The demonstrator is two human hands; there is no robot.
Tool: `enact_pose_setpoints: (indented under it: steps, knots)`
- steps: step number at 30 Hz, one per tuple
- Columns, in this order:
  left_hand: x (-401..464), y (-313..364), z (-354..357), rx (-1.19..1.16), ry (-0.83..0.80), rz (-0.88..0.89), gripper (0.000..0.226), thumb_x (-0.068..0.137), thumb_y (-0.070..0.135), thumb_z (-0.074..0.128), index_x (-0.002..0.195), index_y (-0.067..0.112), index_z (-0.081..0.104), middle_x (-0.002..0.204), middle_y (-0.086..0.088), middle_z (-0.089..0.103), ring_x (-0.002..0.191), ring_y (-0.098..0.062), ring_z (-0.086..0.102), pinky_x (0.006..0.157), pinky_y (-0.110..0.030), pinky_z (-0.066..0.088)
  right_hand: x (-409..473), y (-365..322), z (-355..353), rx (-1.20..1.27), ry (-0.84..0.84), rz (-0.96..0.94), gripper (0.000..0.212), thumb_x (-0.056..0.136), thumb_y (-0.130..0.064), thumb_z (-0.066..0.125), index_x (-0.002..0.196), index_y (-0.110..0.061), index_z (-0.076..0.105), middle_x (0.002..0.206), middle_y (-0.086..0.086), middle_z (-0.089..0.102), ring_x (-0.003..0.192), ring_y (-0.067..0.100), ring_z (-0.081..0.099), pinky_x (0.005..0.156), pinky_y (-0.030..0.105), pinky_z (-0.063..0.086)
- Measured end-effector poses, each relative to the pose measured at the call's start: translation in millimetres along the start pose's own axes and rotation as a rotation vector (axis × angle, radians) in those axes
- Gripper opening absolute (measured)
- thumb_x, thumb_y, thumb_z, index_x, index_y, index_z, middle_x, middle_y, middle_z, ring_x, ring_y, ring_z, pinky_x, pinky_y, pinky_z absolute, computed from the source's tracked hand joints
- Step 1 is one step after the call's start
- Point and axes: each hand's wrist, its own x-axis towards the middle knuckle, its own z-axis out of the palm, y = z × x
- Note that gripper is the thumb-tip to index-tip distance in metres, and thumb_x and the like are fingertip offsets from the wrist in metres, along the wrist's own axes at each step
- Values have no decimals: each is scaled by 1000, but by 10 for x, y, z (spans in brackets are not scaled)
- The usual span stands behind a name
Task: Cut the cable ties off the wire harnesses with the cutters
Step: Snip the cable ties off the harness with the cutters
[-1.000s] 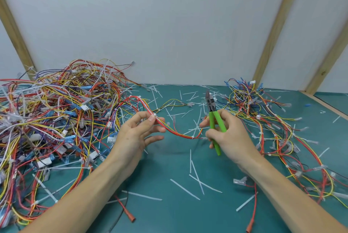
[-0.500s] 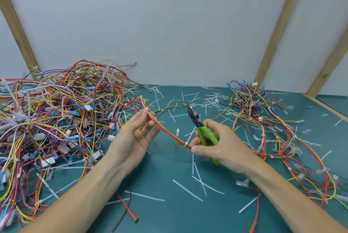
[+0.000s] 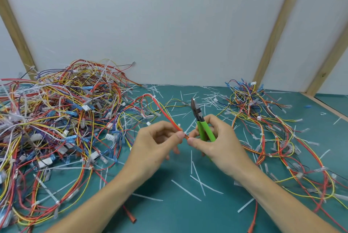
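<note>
A red and orange wire harness (image 3: pixel 162 110) arcs over the green table from the left pile down to my hands. My left hand (image 3: pixel 156 144) pinches it between thumb and fingers. Close against it, my right hand (image 3: pixel 218 142) pinches the same harness with thumb and forefinger while its other fingers hold the green-handled cutters (image 3: pixel 202 127). The cutters' dark jaws point up and away, apart from the wire. A small white cable tie (image 3: pixel 178 125) sits on the harness just above my fingertips.
A big tangled pile of harnesses (image 3: pixel 56 119) fills the left of the table. A smaller spread of harnesses (image 3: pixel 273 129) lies at the right. Several cut white tie strips (image 3: pixel 195 178) litter the green mat (image 3: pixel 178 212). A white wall stands behind.
My hands have come together in the middle: the left slid down the harness toward the right. The cutters swung more upright, jaws pointing away.
</note>
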Motion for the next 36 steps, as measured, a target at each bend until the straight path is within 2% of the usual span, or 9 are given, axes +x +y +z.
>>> enact_pose_setpoints:
  steps: [3,8,11,13,17,22,26,31,36]
  knots:
    - [-8,-6,14,35,21,7,9,86,17,79,80,17,73,74,-7,75,62,-21,71,49,-32,48,-33,-5,36,-19,-9,-11,27,84,-14,84,91,-21,58,84,-6,76,76,33,66,73,49,56]
    - [20,-7,-31,34,89,-8,10,86,28,77,85,20,73,80,-1,76,77,-18,76,57,-28,52,-5,-64,-64,7,-43,23,19,91,-25,79,89,-14,64,75,-2,73,64,17,66,66,53,58]
    - [47,-22,-107,30,145,-18,6,92,25,72,87,22,74,82,1,76,79,-18,76,53,-24,52,27,-110,-181,-34,-66,39,18,92,-29,77,85,-15,68,76,-2,74,67,21,72,66,54,59]
    - [64,-32,-147,28,180,-20,8,95,20,69,88,21,73,85,2,77,75,-19,76,51,-24,52,40,-128,-248,-42,-137,79,21,89,-34,76,83,-15,69,84,5,76,72,26,74,65,51,59]
    - [82,-38,-158,-50,239,-36,5,93,17,69,92,12,67,84,-3,78,70,-19,76,51,-21,51,39,-138,-329,14,-360,248,43,80,-49,70,90,-6,69,88,11,74,76,29,75,65,44,59]
    - [82,4,-162,-204,281,-53,16,82,23,76,90,9,73,79,-9,77,72,-26,76,66,-27,61,32,-115,-322,62,-435,315,43,89,-46,71,96,-3,70,92,13,74,81,34,76,65,43,63]
    - [79,40,-151,-283,280,-73,19,75,26,78,87,10,76,82,-13,77,73,-31,76,67,-27,61,36,-117,-275,62,-403,287,40,87,-43,65,96,-4,69,93,13,75,79,31,75,66,44,60]
    - [75,42,-136,-249,241,-90,22,77,24,75,88,5,75,79,-13,77,74,-22,76,69,-26,61,13,-105,-198,1,-351,228,20,99,-29,66,91,-11,68,90,8,76,77,25,74,68,44,58]
    - [59,51,-120,-198,204,-90,29,77,27,74,91,2,74,78,-13,77,75,-21,76,70,-26,60,11,-108,-158,-9,-306,212,21,100,-27,65,92,-8,67,90,9,75,74,23,73,65,43,57]
